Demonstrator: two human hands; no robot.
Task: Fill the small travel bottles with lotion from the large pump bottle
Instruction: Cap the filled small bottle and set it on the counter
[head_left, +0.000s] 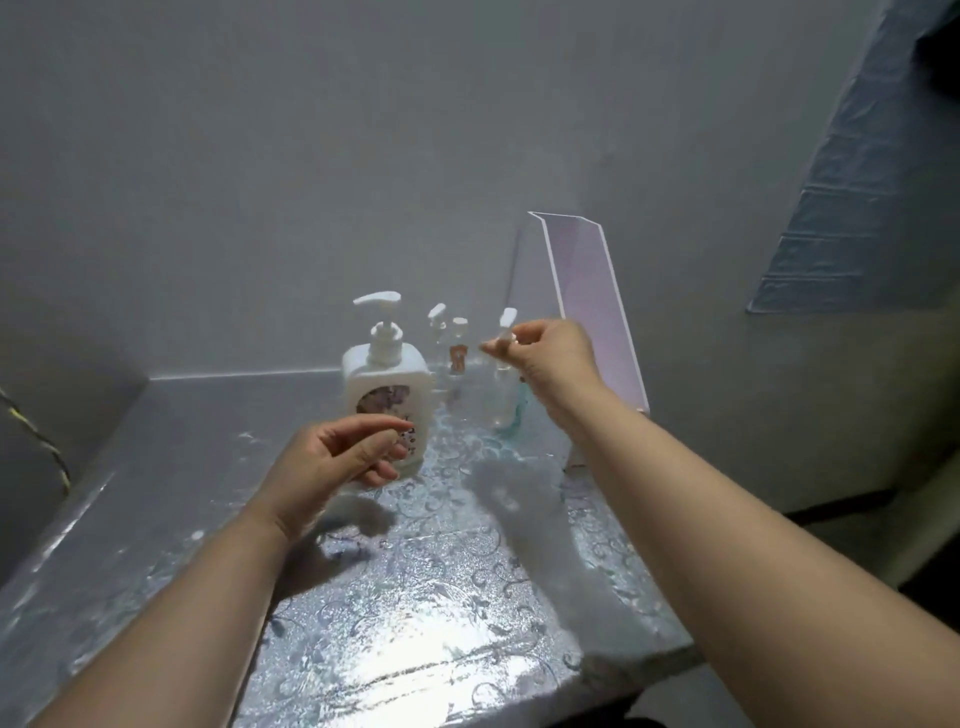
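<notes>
Back of the shiny, flower-patterned counter (415, 597), hard against the grey wall (311, 156): large pump bottle (387, 382), white, upright, spout turned to the left, flowery label facing forward. Just to its right, a tight little row of travel bottles, all upright: first the small pump-top bottle (438, 332), next the orange-labelled bottle (457, 353), then, slightly apart on the right, the clear travel bottle (503, 387). Right hand (550, 353) up there now, thumb and fingertips pinched on that clear travel bottle's white top, remaining fingers curled in, bottle base down at counter level beside something teal (517, 415), too blurred to name. Left hand (337, 462) low, in front of the large pump bottle's lower right corner, fingers loosely curled, thumb close to the forefinger, nothing visible in the grasp; touching the bottle or just short of it, cannot tell. Hands well apart. Behind the right hand, a clear pinkish panel (592, 312) standing on edge. Far left, a thin cable (36, 431) running down the side. Lotion level in the small bottles: not readable from here.
</notes>
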